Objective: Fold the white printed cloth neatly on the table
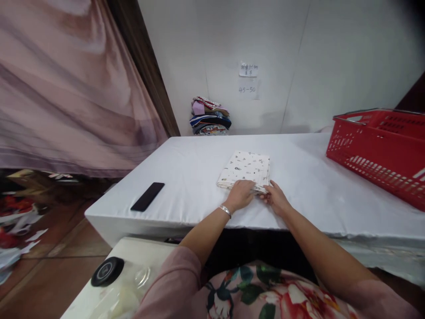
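A folded white cloth point(247, 167) with small dark printed motifs lies on the white-covered table in front of me. My left hand point(241, 194), a silver bracelet at its wrist, curls over the near edge, its fingertips partly hidden among the layers. At the near right corner, my right hand point(275, 197) pinches the layered edge between thumb and fingers. The cloth lies mostly flat, and its stacked folds show along the near side.
A black phone point(148, 196) rests at the table's left. On the right stands a red plastic basket point(378, 155). Folded fabrics point(210, 116) are piled by the back wall. A pink curtain point(73, 88) hangs at left; a black round lid point(107, 271) sits at lower left.
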Tool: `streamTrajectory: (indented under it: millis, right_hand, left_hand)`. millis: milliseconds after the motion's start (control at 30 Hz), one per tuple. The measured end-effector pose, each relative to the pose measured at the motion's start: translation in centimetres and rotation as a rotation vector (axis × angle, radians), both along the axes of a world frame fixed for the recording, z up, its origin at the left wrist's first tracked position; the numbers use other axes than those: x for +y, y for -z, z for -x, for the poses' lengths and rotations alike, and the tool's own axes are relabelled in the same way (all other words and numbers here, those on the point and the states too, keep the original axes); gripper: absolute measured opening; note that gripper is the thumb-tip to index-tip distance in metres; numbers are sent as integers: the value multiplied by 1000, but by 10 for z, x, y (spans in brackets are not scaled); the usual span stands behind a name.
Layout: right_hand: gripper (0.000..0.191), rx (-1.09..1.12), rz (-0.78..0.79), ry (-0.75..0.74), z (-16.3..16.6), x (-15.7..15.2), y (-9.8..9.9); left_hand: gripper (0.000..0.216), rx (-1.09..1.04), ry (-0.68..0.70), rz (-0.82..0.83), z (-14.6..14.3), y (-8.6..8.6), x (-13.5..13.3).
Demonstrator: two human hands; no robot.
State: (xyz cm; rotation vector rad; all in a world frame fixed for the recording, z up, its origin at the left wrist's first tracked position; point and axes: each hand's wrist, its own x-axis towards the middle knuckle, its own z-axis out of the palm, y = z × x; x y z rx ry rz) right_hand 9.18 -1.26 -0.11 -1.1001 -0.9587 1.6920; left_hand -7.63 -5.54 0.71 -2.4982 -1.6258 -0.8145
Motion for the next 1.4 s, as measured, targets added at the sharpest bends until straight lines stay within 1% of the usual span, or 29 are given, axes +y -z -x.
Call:
streamTrajectory:
  millis: [67,167,233,300,400,500,567,633,733,833,933,1033,1100,1167,1267,1400]
  right_hand:
    - [73,-8,-1,1,-1,0,0]
    - [70,-16,-10,-5,-1,-1,-1]
    - [71,-25,-16,-3,-1,-2,-2]
    - [74,-39,-19,4,-1,-3,-1]
    - [76,-53,-27,8,-1,-2,1]
    - [77,-78,-27,5,-2,0,4]
    - [76,-141,-43,-4,-4,3,4]
    - [75,-247,-87,-20,-4,6,3]
    - [75,-368,-178,-67,0,9,1]
    - [76,-439,-253,-117,6,9,1]
    - [79,-490,-282,-147,6,6,3]
    - [81,-481,-290,-144,3,3,5]
    - [82,-460,-277,-133,2,0,4]
    - [83,-436,-238,-124,2,-2,1]
    - [82,-433,-185,-110,4,-3,-6]
    - [81,-478,-192,-113,6,0,-14]
  left_hand:
    - [43,-32,-60,-28,24,2,-6]
    - [46,-80,-253,-51,60,5,-12]
    - [46,-99,-367,-13,77,7,-15]
    - [43,-102,-425,36,85,9,-15]
    - [36,-91,-462,63,86,8,-12]
    - [33,-30,-486,58,83,5,-6]
    - [30,33,-475,56,84,3,-2]
    - [27,42,-482,42,87,1,2]
    - [25,-96,-592,36,91,0,7]
    - [22,-242,-700,103,93,5,10]
    - [22,-353,-714,118,93,10,11]
    - [23,-503,-708,113,94,12,10]
    - [23,-577,-734,129,93,12,11]
    - [26,-589,-763,163,91,10,13]
    - [33,-519,-772,224,87,6,15]
    - [30,-470,-770,259,88,0,16]
